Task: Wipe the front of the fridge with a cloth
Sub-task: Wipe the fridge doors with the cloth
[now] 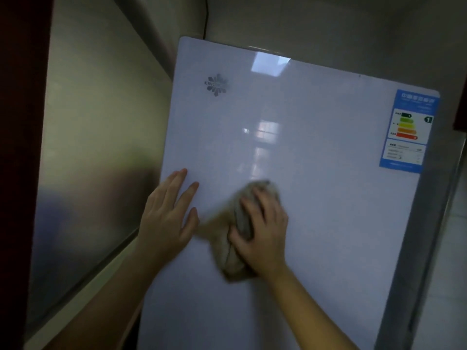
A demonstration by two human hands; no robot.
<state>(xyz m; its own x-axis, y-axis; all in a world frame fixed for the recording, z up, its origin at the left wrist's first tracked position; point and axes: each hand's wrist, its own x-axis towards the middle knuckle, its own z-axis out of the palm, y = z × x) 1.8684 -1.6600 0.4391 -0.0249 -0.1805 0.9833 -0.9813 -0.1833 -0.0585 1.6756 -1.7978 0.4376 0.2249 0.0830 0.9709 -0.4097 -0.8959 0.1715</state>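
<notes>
The glossy white fridge door [316, 185] fills the middle of the view, tilted in the frame. My right hand [262, 228] presses a crumpled grey-brown cloth [227, 251] flat against the door near its middle; the cloth is blurred. My left hand [169, 213] lies flat on the door's left edge, fingers spread, holding nothing.
A silver snowflake logo [216, 84] sits at the door's upper left. A blue energy label [408, 131] is stuck at the upper right. A shiny metal panel [96, 147] stands to the left, a dark cable [206, 13] runs up the wall behind, and pale tiles [449, 261] show at right.
</notes>
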